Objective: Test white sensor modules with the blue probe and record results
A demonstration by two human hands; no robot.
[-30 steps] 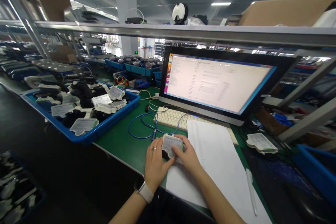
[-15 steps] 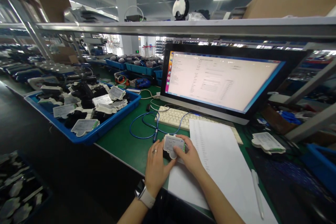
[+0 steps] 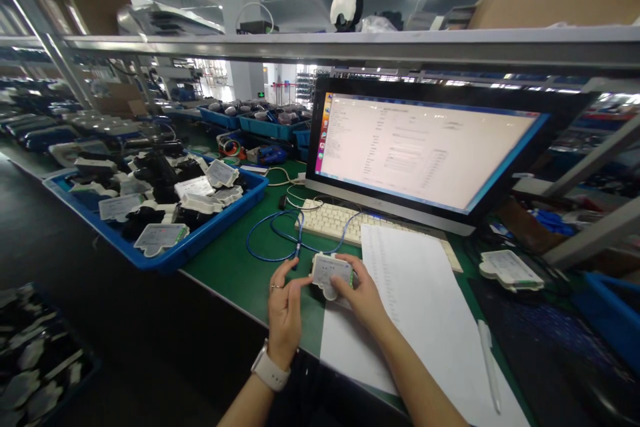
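My right hand (image 3: pixel 367 293) holds a small white plastic module (image 3: pixel 331 273) with a printed grey label and a green connector on its right edge. Its thumb lies on the label, the fingers behind the far edge. Left of the module is my left hand (image 3: pixel 285 310), fingers apart, one stretched toward the module's left side and another at the end of a blue cable (image 3: pixel 299 248). Whether that finger touches the cable end cannot be made out. The cable lies looped on the green tabletop (image 3: pixel 225 270). Printed paper sheets (image 3: pixel 415 300) lie beneath my right forearm.
A blue tray (image 3: pixel 200 240) of similar white modules and black parts stands at left. Behind the cable are a keyboard (image 3: pixel 325 221) and a monitor (image 3: pixel 425 153). At right lie a pen (image 3: pixel 489 367) and another white module (image 3: pixel 510 270). A shelf (image 3: pixel 310 47) runs overhead.
My left hand has let go of the module's left side and shifted left, its fingers spreading near the cable end. The right hand keeps the module in nearly the same place.
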